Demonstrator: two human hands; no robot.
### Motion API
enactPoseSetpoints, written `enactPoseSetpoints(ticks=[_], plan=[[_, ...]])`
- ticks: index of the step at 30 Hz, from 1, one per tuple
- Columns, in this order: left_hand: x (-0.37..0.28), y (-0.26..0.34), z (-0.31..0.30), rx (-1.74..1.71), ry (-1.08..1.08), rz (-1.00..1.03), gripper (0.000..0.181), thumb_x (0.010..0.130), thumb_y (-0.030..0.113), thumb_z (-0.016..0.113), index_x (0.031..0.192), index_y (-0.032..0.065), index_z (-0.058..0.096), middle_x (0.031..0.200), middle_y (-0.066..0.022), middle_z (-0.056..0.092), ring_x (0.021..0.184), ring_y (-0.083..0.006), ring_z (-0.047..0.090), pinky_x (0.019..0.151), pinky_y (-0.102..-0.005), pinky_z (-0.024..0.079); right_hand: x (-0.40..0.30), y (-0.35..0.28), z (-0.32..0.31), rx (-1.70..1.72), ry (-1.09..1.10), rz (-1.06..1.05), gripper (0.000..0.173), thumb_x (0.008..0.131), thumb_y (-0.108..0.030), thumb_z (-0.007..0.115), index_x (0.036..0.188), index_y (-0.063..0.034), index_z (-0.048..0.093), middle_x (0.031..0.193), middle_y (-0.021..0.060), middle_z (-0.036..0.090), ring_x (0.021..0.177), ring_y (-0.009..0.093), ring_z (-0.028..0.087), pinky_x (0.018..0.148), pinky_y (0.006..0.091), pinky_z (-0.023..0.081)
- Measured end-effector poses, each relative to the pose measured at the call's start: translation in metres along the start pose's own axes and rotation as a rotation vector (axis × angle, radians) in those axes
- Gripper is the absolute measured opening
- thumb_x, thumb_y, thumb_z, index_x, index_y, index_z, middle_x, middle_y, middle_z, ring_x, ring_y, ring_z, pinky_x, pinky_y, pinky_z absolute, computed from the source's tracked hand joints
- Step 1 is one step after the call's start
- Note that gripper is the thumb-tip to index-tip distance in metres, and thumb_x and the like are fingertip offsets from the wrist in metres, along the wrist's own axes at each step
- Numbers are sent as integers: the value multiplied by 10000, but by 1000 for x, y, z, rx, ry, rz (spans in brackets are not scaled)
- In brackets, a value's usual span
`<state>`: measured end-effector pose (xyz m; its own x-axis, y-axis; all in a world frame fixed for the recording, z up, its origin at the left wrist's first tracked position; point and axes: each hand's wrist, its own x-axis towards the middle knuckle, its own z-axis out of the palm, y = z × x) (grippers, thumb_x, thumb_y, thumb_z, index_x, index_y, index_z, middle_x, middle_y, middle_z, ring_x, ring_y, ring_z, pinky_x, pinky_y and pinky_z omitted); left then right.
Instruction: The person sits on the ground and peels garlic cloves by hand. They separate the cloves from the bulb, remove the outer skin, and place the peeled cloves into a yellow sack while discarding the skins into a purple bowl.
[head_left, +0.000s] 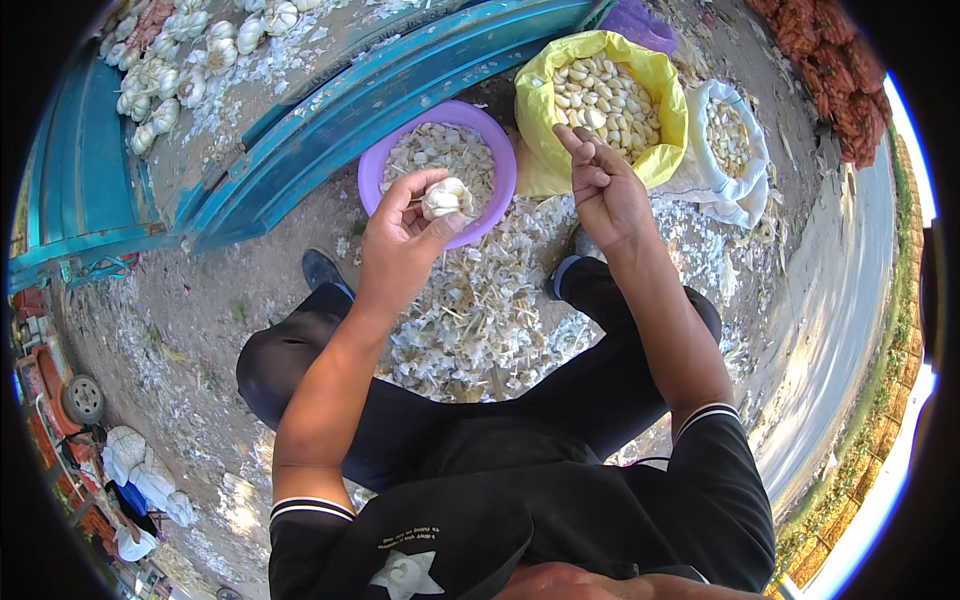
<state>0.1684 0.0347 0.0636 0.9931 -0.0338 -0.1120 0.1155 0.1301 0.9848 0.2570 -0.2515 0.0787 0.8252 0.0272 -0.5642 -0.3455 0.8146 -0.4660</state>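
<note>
My left hand (405, 236) holds a partly opened garlic bulb (447, 199) between thumb and fingers, above a purple plastic basin (369, 169). White garlic skins and pieces (439, 146) lie in the basin. My right hand (609, 184) is at the near edge of a yellow woven sack (536, 86), palm up. Its first fingers are stretched out, the others curled, and I see nothing held in it. Loose garlic cloves (611, 97) fill the sack. One larger-looking clove (594, 118) shows just beyond the fingertips; whether it rests on the heap or is in the air I cannot tell.
A white sack (697, 127) of cloves stands right of the yellow one. Garlic skins (480, 322) cover the ground between my feet. Past a blue metal side panel (322, 112) lie whole bulbs (165, 67). Red mesh sacks (840, 75) are stacked far right; a vehicle wheel (83, 399) is left.
</note>
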Motion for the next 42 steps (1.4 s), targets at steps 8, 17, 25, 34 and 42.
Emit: enactPoseSetpoints(ticks=[8,17,25,34,42], plan=[[-5,10,9,604,-26,312,498,992,39,873,1465,6,719,1332,-171,743,1192,-277,784,985,-376,649,-44,45,29,-1389,-607,-440,270,1045,-118,878,1304,-49,849,1181,54,820,1067,172,765,905,337,613],[-8,11,7,441,-82,303,444,1094,79,794,1518,11,684,1416,-151,736,1209,-223,756,1001,-385,637,-33,53,16,-1030,-512,86,321,1229,-215,632,1470,-24,725,1062,65,794,881,58,702,694,230,506],[-3,-3,0,-114,-55,-20,456,1184,70,643,1630,48,549,1446,-113,670,1266,-237,747,1048,-379,657,-27,56,27,-488,-283,206,271,1195,-121,625,1428,-12,710,1185,77,786,857,82,697,660,209,486],[0,3,0,-296,-78,-126,463,1130,130,504,1576,15,554,1487,-147,661,1307,-236,706,1107,-426,610,-28,41,18,-720,-611,227,156,1130,-124,752,1263,-45,731,1100,61,802,946,89,762,646,212,529],[0,0,10,-328,-65,-132,433,1090,20,499,1515,-9,576,1379,-126,681,1215,-185,697,1030,-378,607,-42,61,24,-1074,-539,18,298,1076,-146,755,1326,4,697,1176,89,820,986,101,789,710,262,595]])
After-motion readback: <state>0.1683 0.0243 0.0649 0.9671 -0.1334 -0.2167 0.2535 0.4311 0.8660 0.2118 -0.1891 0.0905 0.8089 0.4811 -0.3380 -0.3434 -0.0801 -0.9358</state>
